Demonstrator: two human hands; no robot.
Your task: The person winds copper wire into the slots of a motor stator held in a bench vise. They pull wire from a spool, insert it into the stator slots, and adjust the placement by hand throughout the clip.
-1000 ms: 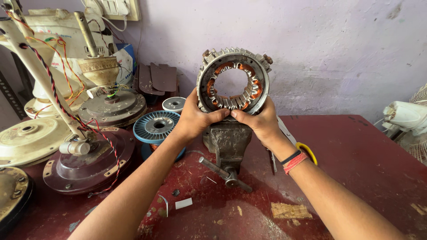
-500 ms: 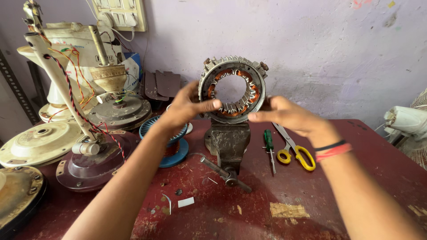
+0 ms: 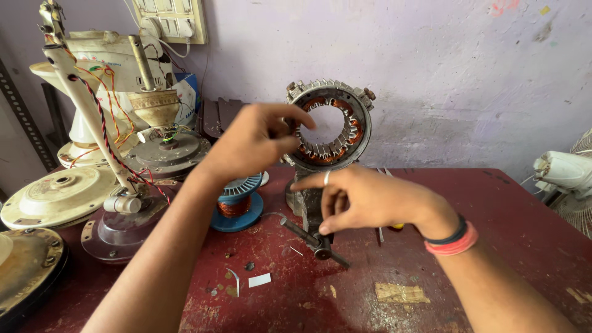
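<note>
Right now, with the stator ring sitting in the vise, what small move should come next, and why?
Probably turn the vise handle to tighten it: the right hand is at that handle, while the left hand steadies the stator ring upright in the vise.

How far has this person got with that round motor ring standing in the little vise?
The stator ring already stands upright in the bench vise, copper windings in its slots. Right now the left hand steadies its rim while the right hand reaches down to the vise handle. Whether it is clamped tight cannot be told. Other fan parts, like the wound core on the blue base, wait beside it.
</note>
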